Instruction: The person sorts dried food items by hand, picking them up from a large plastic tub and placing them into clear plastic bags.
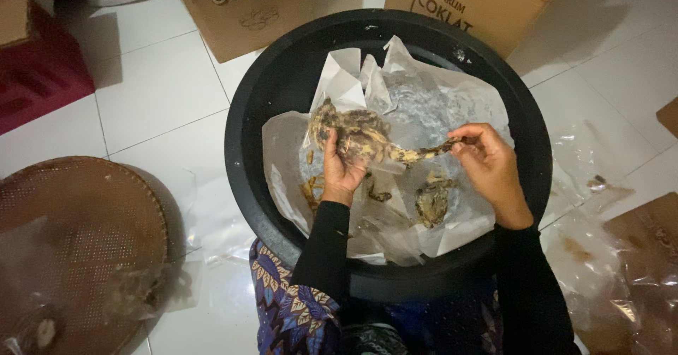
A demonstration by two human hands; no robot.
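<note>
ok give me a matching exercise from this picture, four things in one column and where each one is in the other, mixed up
Things:
1. black round basin
2. brown woven sieve tray
3. cardboard boxes
4. dried brownish piece

Places:
a. on the tiled floor at the lower left of the view
b. held between the left hand and the right hand, over the white paper
c. in the middle of the view, lined with crumpled white paper
d. on the floor beyond the basin, at the top of the view

Pairs: 1-c, 2-a, 3-d, 4-b
</note>
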